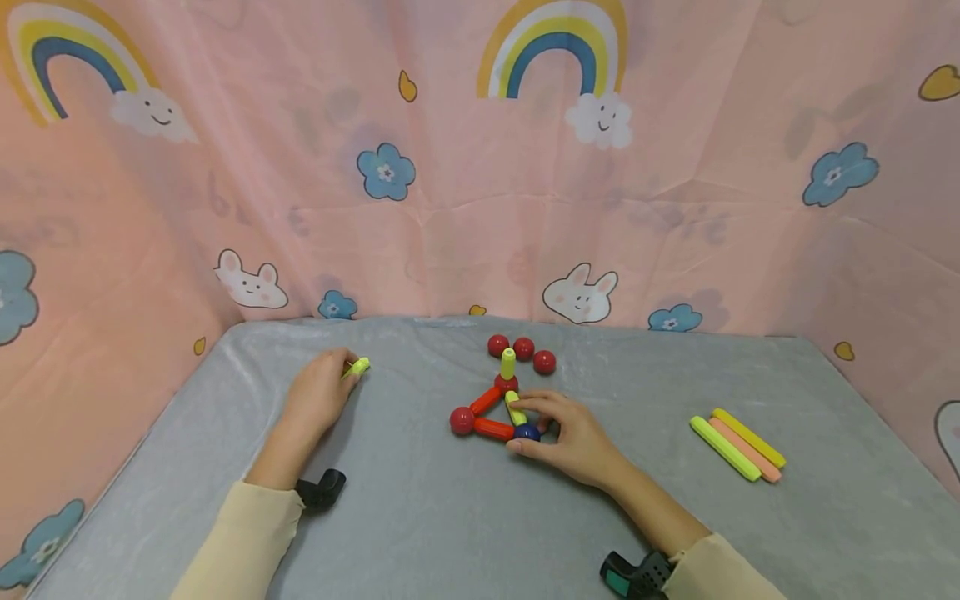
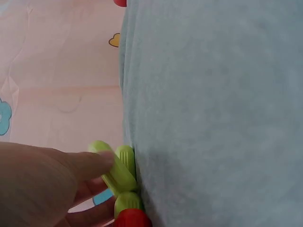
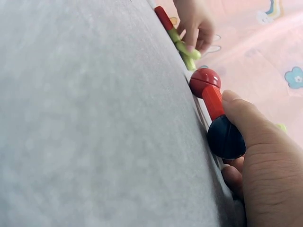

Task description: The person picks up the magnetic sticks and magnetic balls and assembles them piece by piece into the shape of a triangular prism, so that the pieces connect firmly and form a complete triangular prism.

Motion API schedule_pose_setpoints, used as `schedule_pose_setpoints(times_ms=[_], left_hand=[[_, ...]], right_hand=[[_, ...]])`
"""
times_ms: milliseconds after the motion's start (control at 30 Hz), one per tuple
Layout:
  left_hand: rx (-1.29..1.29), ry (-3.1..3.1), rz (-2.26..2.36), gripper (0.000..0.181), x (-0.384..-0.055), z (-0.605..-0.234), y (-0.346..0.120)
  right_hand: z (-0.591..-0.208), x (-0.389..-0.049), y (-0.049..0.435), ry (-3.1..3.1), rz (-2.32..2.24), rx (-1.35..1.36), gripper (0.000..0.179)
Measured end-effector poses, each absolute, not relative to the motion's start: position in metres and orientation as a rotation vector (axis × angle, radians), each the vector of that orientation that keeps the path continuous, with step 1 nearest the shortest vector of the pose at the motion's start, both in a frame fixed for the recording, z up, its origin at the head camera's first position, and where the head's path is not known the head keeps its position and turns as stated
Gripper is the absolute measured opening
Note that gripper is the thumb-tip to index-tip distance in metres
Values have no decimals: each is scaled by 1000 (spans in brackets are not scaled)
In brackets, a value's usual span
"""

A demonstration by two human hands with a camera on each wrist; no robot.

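Pink cloth (image 1: 450,233) hung behind the grey table (image 1: 420,517). Left hand (image 1: 318,392) pinched one green stick (image 1: 362,365); right hand (image 1: 573,437) curled around the blue ball (image 1: 527,432) of a frame (image 1: 493,429) between the hands. It seemed light, stiff, best taken by its balls: three, with four sticks. Beyond lay three loose red balls (image 1: 524,348); right of the right hand, three longer sticks (image 1: 744,450).

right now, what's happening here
A person's left hand pinches a short yellow-green rod. Their right hand holds the shiny dark blue ball at one corner of a ball-and-rod triangle. Another yellow-green rod stands upright on its far red ball. Three more red balls lie behind.
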State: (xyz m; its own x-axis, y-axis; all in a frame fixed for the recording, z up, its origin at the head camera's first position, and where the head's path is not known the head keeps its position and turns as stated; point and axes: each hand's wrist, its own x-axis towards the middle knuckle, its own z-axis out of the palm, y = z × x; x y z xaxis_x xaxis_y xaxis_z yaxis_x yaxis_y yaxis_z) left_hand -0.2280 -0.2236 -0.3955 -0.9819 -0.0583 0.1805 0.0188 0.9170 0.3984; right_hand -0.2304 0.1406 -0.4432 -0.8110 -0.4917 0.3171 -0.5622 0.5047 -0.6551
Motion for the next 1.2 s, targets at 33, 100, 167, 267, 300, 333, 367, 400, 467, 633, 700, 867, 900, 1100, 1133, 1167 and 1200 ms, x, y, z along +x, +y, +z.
schedule_pose_setpoints(times_ms=[33,100,167,267,300,333,367,400,467,633,700,867,900,1100,1133,1167,1200], left_hand=[[47,-2886,-640,23,-229,-395,-224],[81,-2873,-717,24,-231,-395,-225],[115,-2863,-779,25,-232,-395,-226],[151,-2855,-833,27,-232,-395,-228],[161,-2853,-840,28,-232,-395,-228],[171,-2851,-845,29,-231,-394,-228],[177,-2846,-841,30,-231,-394,-228],[180,-2842,-839,31,-231,-394,-229],[178,-2835,-828,32,-230,-393,-229],[159,-2811,-819,31,-228,-391,-230],[153,-2793,-827,30,-228,-389,-228],[89,-2748,-1027,29,-227,-379,-212],[65,-2741,-1082,29,-226,-376,-207],[-137,-2696,-1323,33,-222,-369,-175],[-173,-2687,-1350,34,-220,-370,-171],[-211,-2678,-1381,34,-220,-371,-166],[-247,-2671,-1410,34,-218,-372,-162]], right_hand=[[-443,-230,141,-2647,1206,930,48],[-443,-231,141,-2646,1209,931,48],[-443,-231,141,-2641,1211,934,47],[-443,-231,141,-2635,1207,937,47],[-443,-231,141,-2634,1207,938,47],[-443,-231,141,-2634,1206,938,47],[-443,-231,141,-2633,1207,939,47],[-443,-231,141,-2633,1206,940,47],[-443,-231,141,-2632,1207,941,46],[-443,-231,141,-2633,1201,941,46],[-442,-231,141,-2636,1201,941,46],[-441,-231,141,-2641,1201,940,46],[-441,-231,141,-2643,1200,938,46],[-442,-231,141,-2646,1202,936,47],[-442,-231,141,-2648,1203,933,47],[-442,-230,141,-2652,1203,930,47],[-442,-230,141,-2655,1203,926,47]])
